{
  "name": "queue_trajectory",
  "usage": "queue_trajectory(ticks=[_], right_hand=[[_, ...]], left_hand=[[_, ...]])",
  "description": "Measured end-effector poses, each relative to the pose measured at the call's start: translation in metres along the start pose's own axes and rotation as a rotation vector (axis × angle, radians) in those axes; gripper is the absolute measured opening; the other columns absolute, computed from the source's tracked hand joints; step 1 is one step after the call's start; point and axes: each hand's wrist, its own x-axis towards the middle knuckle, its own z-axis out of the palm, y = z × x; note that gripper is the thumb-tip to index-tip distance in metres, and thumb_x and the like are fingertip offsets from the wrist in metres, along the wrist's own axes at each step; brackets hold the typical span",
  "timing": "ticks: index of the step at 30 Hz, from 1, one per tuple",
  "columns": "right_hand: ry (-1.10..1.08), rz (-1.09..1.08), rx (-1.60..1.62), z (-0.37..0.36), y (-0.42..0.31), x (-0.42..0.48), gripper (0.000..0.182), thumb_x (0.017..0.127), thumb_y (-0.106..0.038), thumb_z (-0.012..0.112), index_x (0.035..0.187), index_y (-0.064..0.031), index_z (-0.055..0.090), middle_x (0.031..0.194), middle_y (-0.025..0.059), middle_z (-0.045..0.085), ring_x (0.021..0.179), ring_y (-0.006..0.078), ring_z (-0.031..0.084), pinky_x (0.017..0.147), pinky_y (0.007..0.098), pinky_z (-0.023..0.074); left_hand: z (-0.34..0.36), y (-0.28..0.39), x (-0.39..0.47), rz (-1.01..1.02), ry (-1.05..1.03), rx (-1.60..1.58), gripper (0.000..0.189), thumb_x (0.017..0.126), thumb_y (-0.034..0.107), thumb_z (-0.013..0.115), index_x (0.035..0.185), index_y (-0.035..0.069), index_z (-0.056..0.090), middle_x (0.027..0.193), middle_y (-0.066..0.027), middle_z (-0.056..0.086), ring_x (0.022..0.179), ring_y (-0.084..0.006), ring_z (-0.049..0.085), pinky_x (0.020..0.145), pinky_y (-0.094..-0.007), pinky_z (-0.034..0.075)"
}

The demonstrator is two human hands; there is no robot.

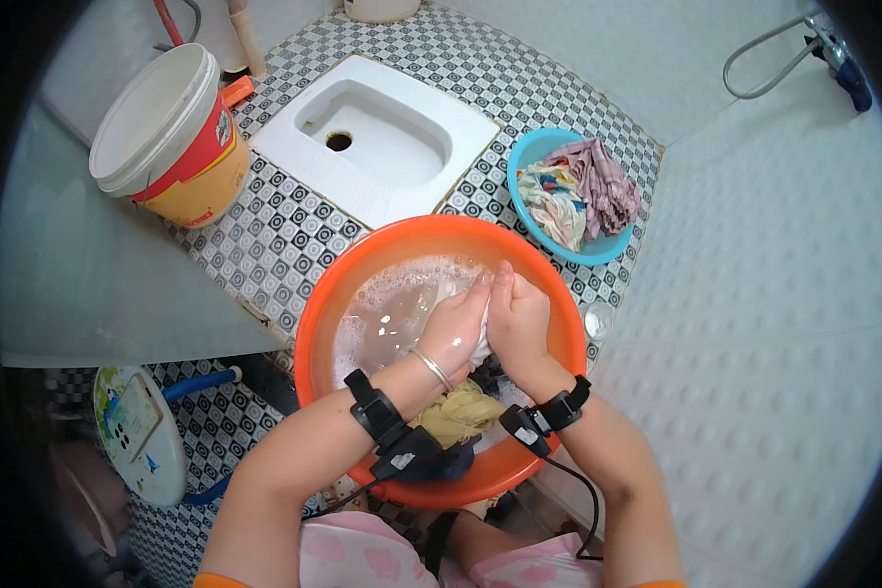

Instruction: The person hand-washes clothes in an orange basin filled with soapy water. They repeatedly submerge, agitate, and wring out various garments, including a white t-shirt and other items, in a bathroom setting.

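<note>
Both of my hands are pressed together over the right half of an orange plastic basin (316,316) of soapy water. Between them they grip a white wet cloth (479,351); most of it is hidden by my palms and fingers. My left hand (456,327), with a silver bangle at its wrist, is on the cloth's left side. My right hand (518,316) closes on it from the right. Below my hands, a yellow cloth (459,415) lies in the basin, with dark cloth (441,464) beneath and beside it. Foam (404,275) floats along the water's far edge.
A blue basin (518,195) of wrung-looking clothes (595,184) stands at the back right. Beyond the orange basin is a squat toilet (382,140). A large bucket (198,162) stands at the left, near a stool (169,463). A small clear container (599,320) sits by the right wall.
</note>
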Motion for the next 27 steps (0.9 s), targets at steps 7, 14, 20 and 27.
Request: queue_trajectory(ticks=[7, 14, 20, 27], right_hand=[[-0.052, 0.075, -0.172, 0.007, 0.013, -0.004, 0.038, 0.093, -0.022, 0.051, 0.061, -0.0003, 0.052, 0.053, 0.0185, 0.051, 0.045, 0.0334, 0.051, 0.045, 0.0393, 0.0398], [-0.032, -0.186, -0.260, 0.015, 0.033, -0.004, 0.042, 0.096, -0.024, 0.045, 0.062, -0.0020, 0.054, 0.055, 0.0179, 0.052, 0.047, 0.0247, 0.053, 0.049, 0.0380, 0.0421], [-0.098, 0.506, 0.744, -0.009, 0.037, 0.038, 0.040, 0.100, -0.030, 0.039, 0.090, 0.0016, 0.060, 0.080, 0.0052, 0.064, 0.068, 0.0138, 0.060, 0.065, 0.0284, 0.0493], [-0.161, -0.277, -0.170, 0.002, 0.020, -0.013, 0.018, 0.090, -0.020, 0.053, 0.079, -0.0065, 0.060, 0.064, 0.0173, 0.059, 0.058, 0.0292, 0.060, 0.054, 0.0376, 0.0468]], left_hand=[[-0.006, 0.001, 0.009, -0.080, -0.004, -0.107, 0.050, 0.094, 0.047, 0.049, 0.094, -0.002, 0.061, 0.078, -0.0077, 0.062, 0.062, -0.0165, 0.060, 0.056, -0.0304, 0.049], [-0.025, 0.006, 0.017, -0.184, -0.167, -0.055, 0.044, 0.098, 0.040, 0.042, 0.113, 0.000, 0.056, 0.102, -0.0096, 0.062, 0.089, -0.0158, 0.061, 0.075, -0.0298, 0.050], [-0.012, 0.036, 0.006, -0.180, -0.321, -0.151, 0.041, 0.100, 0.031, 0.037, 0.124, -0.001, 0.047, 0.114, -0.0138, 0.059, 0.105, -0.0254, 0.060, 0.086, -0.0366, 0.050], [-0.049, -0.002, 0.032, -0.276, -0.055, -0.066, 0.036, 0.098, 0.036, 0.043, 0.106, 0.003, 0.053, 0.091, -0.0079, 0.062, 0.075, -0.0198, 0.062, 0.064, -0.0325, 0.052]])
